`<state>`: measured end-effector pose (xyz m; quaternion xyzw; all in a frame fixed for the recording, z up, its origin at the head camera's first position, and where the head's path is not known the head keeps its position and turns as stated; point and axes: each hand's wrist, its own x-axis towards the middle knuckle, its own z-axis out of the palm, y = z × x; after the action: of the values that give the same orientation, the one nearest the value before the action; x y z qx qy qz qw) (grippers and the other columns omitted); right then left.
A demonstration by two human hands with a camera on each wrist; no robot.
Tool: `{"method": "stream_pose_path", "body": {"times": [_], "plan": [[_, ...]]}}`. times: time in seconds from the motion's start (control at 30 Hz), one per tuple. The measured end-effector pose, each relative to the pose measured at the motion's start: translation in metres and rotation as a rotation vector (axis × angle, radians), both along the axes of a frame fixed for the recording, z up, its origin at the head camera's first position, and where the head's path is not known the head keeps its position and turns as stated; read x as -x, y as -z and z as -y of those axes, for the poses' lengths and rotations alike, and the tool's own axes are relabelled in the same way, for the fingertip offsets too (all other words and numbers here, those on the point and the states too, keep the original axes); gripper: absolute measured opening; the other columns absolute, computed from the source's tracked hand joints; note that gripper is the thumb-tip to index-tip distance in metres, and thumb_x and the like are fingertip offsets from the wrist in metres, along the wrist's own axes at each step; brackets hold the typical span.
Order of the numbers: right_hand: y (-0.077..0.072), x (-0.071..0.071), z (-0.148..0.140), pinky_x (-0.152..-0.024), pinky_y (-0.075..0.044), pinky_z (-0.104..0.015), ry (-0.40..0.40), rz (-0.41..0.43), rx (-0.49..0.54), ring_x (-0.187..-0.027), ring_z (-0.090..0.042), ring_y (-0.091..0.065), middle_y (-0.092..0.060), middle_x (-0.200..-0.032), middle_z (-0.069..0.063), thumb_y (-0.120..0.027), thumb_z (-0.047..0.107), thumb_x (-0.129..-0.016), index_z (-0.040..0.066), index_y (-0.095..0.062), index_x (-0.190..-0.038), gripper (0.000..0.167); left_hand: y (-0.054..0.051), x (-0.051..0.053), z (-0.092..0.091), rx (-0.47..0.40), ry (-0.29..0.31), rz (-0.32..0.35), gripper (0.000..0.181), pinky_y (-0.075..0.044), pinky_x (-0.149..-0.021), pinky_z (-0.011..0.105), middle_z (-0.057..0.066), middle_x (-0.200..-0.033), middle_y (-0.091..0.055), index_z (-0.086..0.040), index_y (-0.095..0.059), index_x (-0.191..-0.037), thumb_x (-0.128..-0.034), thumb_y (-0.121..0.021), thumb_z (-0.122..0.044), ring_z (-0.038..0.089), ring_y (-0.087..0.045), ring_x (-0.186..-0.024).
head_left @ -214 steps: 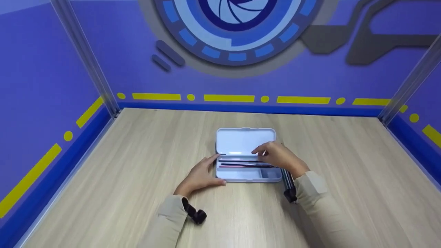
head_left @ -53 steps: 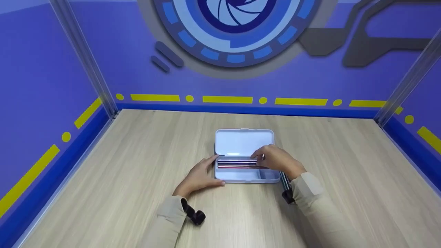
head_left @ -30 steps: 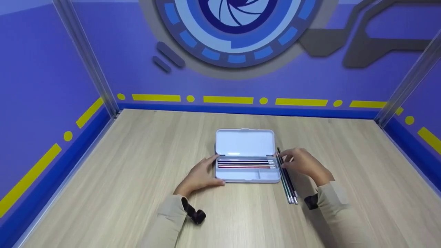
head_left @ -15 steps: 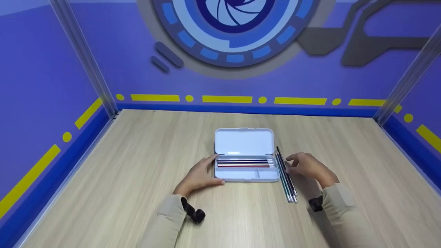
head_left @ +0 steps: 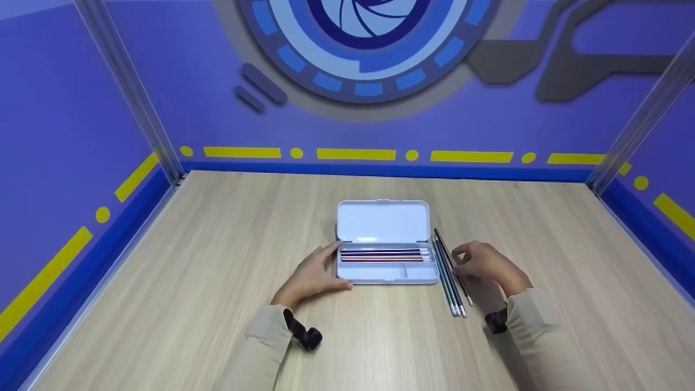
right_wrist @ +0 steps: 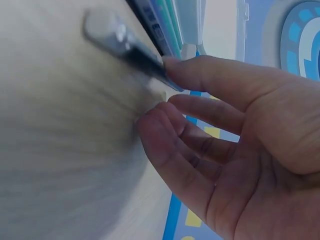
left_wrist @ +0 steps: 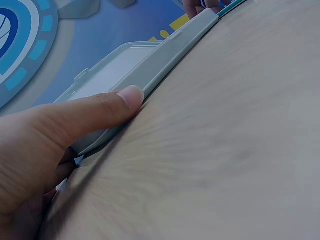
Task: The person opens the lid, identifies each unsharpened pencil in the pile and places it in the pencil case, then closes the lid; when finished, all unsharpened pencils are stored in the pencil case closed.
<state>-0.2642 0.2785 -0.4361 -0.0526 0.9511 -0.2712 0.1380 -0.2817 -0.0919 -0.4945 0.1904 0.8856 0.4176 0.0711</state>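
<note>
A white pencil case (head_left: 383, 221) lies on the table with its lid raised. Several pencils (head_left: 383, 255) lie side by side in its long rear compartment. My left hand (head_left: 312, 278) holds the case's left end, the thumb (left_wrist: 112, 107) against its front side. To the right of the case lie several loose pencils (head_left: 448, 288), in dark and teal tones. Beside them my right hand (head_left: 487, 266) has its thumb on a dark pencil (right_wrist: 117, 37) set slightly apart. In the right wrist view, the index fingertip stands off from that pencil.
The case's front tray (head_left: 372, 271) has a small divided section at its right. Purple-blue panels (head_left: 244, 125) stand behind and beside the wooden table (head_left: 260, 217). A black wrist camera (head_left: 309, 338) sits at the left cuff; another (head_left: 496, 321) is by the right.
My right hand has withdrawn from the case to the loose pencils at the right. The dark outer pencil has shifted right, away from the others. My left hand keeps its place.
</note>
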Motion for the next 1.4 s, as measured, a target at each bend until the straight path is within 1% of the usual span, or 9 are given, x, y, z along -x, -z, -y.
{"method": "stream_pose_path", "body": {"times": [0.13,0.23,0.33,0.8,0.93,1.03,1.13,1.23,1.4], "plan": [[0.002,-0.002,0.004,-0.058,-0.052,-0.030,0.043,0.013,0.026,-0.067,-0.016,-0.061,-0.067,-0.090,-0.019,-0.069,0.008,-0.080,-0.013,-0.056,-0.123,0.049,-0.001,0.000,0.000,-0.002,0.002,0.006,0.102,-0.026,-0.115,0.053,0.012,-0.152,-0.039,-0.021,-0.037,-0.149,-0.0632,-0.087,-0.044,0.037,-0.031,-0.141],[0.002,-0.005,0.007,-0.057,-0.054,-0.031,0.054,0.017,0.053,-0.063,-0.016,-0.062,-0.066,-0.085,-0.018,-0.065,0.002,-0.081,-0.015,-0.054,-0.123,0.047,0.000,0.000,-0.001,0.008,0.001,0.008,0.101,-0.025,-0.116,0.053,0.011,-0.152,-0.038,-0.022,-0.037,-0.149,-0.0636,-0.087,-0.045,0.038,-0.029,-0.142],[0.002,-0.007,0.008,-0.055,-0.055,-0.031,0.057,0.013,0.060,-0.061,-0.016,-0.062,-0.066,-0.083,-0.018,-0.063,-0.001,-0.082,-0.015,-0.053,-0.124,0.045,0.001,0.001,0.000,0.013,-0.002,0.010,0.101,-0.025,-0.116,0.053,0.010,-0.153,-0.037,-0.023,-0.037,-0.149,-0.0637,-0.086,-0.046,0.038,-0.028,-0.142],[0.001,-0.002,0.003,-0.056,-0.055,-0.029,0.089,0.068,0.081,-0.064,-0.016,-0.062,-0.066,-0.088,-0.017,-0.063,0.003,-0.083,-0.013,-0.049,-0.131,0.052,0.000,0.001,0.000,0.008,0.006,-0.001,0.102,-0.027,-0.115,0.052,0.013,-0.151,-0.039,-0.021,-0.037,-0.149,-0.0634,-0.086,-0.047,0.035,-0.033,-0.140],[0.000,0.000,0.001,-0.057,-0.056,-0.030,0.081,0.039,0.107,-0.063,-0.016,-0.062,-0.066,-0.087,-0.017,-0.062,0.003,-0.083,-0.013,-0.049,-0.131,0.052,0.000,0.001,-0.001,0.011,0.007,-0.007,0.102,-0.028,-0.115,0.051,0.015,-0.150,-0.040,-0.020,-0.037,-0.149,-0.0636,-0.087,-0.046,0.035,-0.035,-0.139],[-0.003,0.002,0.000,-0.054,-0.054,-0.029,0.066,-0.016,0.118,-0.060,-0.015,-0.060,-0.067,-0.085,-0.017,-0.061,0.002,-0.083,-0.013,-0.049,-0.131,0.051,-0.002,0.002,-0.002,0.006,0.010,-0.009,0.102,-0.029,-0.115,0.050,0.016,-0.148,-0.041,-0.019,-0.037,-0.149,-0.0635,-0.087,-0.044,0.034,-0.037,-0.138],[-0.006,0.003,0.000,-0.052,-0.052,-0.028,0.068,-0.073,0.123,-0.058,-0.014,-0.059,-0.066,-0.086,-0.017,-0.057,0.000,-0.083,-0.011,-0.049,-0.132,0.051,-0.003,0.004,-0.003,0.000,0.011,-0.006,0.101,-0.028,-0.115,0.053,0.015,-0.150,-0.041,-0.018,-0.037,-0.149,-0.0639,-0.087,-0.044,0.038,-0.033,-0.140],[-0.011,0.004,0.004,-0.053,-0.053,-0.030,0.073,-0.114,0.141,-0.060,-0.015,-0.059,-0.066,-0.089,-0.018,-0.056,-0.001,-0.086,-0.008,-0.050,-0.133,0.049,-0.003,0.004,-0.003,-0.003,0.003,0.001,0.101,-0.026,-0.115,0.054,0.013,-0.151,-0.039,-0.019,-0.037,-0.149,-0.0642,-0.086,-0.044,0.039,-0.029,-0.141],[-0.016,0.005,0.016,-0.058,-0.057,-0.035,0.064,-0.182,0.185,-0.066,-0.019,-0.061,-0.067,-0.092,-0.019,-0.058,-0.002,-0.088,-0.005,-0.052,-0.132,0.044,0.000,0.000,0.001,-0.003,-0.011,0.023,0.103,-0.025,-0.115,0.056,0.015,-0.152,-0.037,-0.020,-0.036,-0.149,-0.0638,-0.086,-0.046,0.040,-0.029,-0.142]]}}
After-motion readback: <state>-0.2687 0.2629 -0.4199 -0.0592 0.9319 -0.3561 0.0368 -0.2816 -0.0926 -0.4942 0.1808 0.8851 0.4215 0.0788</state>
